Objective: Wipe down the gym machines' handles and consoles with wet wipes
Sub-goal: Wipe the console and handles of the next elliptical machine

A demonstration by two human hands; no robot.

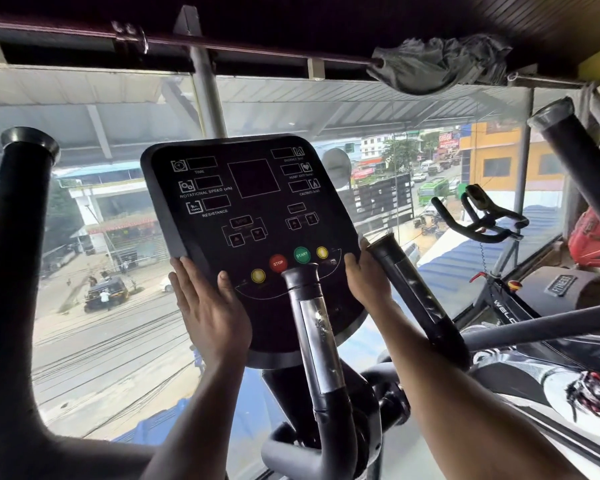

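At frame centre, the console point(253, 216) is being held at its lower edges by the left hand point(207, 306), fingers spread flat, and the right hand point(366, 275), thumb pressed on its face.

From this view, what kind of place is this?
Likely an upper-floor gym: an exercise machine console with start and stop buttons, a spin bike on the right, and a glass wall overlooking a street below.

Both my bare forearms reach up and forward. My left hand point(208, 306) lies flat, fingers straight and thumb spread. My right hand point(364, 275) seems loosely curled; its fingertips are hidden.
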